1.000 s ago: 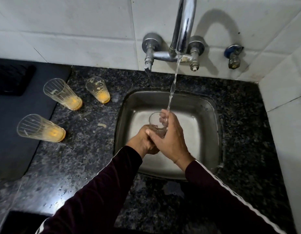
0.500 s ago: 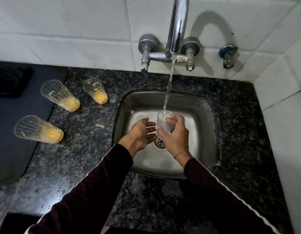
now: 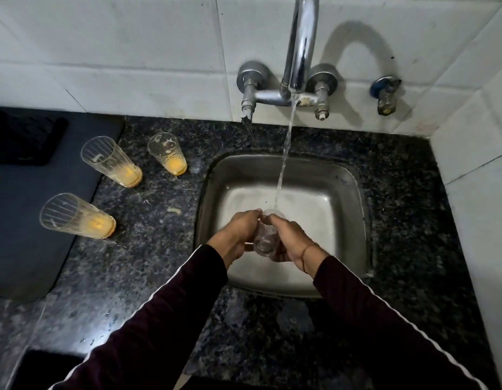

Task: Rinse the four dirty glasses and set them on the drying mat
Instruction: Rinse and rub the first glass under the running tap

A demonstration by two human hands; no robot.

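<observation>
Now both hands, left (image 3: pixel 238 230) and right (image 3: pixel 289 243), clasp the glass (image 3: pixel 266 240), lower in the sink (image 3: pixel 348 198); bare basin rightward.

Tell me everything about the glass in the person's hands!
The glass is clear, small and looks empty of juice. It is held over the steel sink, with the left hand and right hand wrapped around its sides. Its mouth points up toward the tap's stream, which lands at its rim.
</observation>
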